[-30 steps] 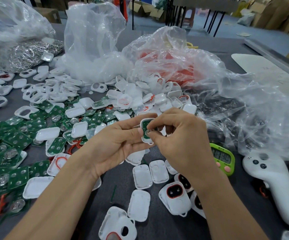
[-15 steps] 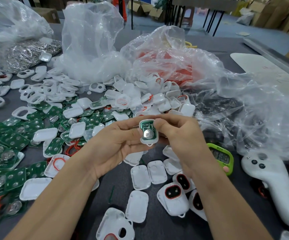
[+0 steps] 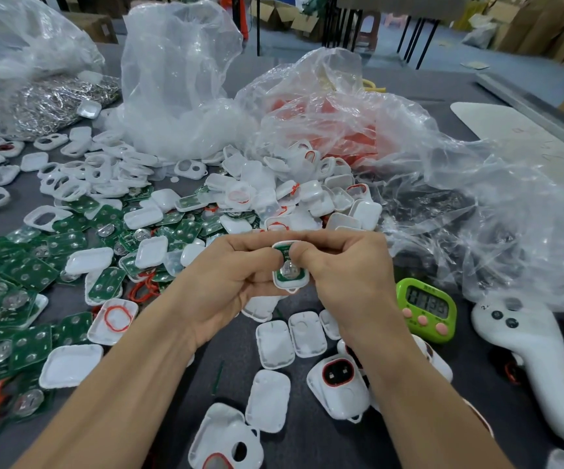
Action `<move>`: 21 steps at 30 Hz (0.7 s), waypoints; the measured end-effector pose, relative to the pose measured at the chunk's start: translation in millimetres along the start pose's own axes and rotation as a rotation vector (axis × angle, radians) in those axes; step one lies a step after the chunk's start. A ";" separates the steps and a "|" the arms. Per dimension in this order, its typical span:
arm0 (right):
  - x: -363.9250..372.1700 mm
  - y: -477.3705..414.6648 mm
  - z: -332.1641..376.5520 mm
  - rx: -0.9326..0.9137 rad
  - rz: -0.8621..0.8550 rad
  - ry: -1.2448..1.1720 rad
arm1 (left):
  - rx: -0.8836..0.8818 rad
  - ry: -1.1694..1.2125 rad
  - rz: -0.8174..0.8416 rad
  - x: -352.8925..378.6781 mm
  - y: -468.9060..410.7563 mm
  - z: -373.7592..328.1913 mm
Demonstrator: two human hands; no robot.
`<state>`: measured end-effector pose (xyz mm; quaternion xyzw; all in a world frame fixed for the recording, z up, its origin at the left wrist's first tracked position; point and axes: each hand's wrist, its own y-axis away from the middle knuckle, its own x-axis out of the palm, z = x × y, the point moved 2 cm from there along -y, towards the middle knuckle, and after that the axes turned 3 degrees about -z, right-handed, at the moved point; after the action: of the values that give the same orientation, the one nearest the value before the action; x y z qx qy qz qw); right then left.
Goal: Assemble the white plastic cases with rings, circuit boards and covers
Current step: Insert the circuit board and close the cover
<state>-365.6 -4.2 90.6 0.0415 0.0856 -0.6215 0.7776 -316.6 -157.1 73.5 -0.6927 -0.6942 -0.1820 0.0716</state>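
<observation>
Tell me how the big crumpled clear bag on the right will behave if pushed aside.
The clear bag is thin, creased film, so it would likely crumple rather than slide whole. It looks light for its bulk. Its edge lies beside the green timer, which it might nudge.

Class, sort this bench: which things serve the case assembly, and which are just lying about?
Job: left hand, right hand, held case, circuit boards, ring-fitted case, covers.
Lying about: green timer, white controller, cardboard boxes.
</observation>
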 end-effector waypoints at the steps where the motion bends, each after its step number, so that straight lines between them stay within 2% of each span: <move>1: 0.4 0.1 0.5 0.000 0.006 0.001 | 0.008 -0.007 -0.020 1.5 0.3 -0.3; 11: 4.4 -4.0 -5.4 0.064 0.208 -0.095 | 0.081 0.055 -0.312 16.6 -0.8 2.0; 14: 2.2 -4.7 -6.5 0.025 0.232 -0.059 | 0.071 0.024 -0.306 15.0 -0.8 1.8; 21: 4.2 -2.6 -5.5 0.033 0.150 -0.014 | 0.060 0.014 -0.295 14.5 -0.2 1.9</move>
<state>-367.7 -7.8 84.6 0.0561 0.0667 -0.5632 0.8217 -316.9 -142.8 76.8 -0.5796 -0.7930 -0.1746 0.0694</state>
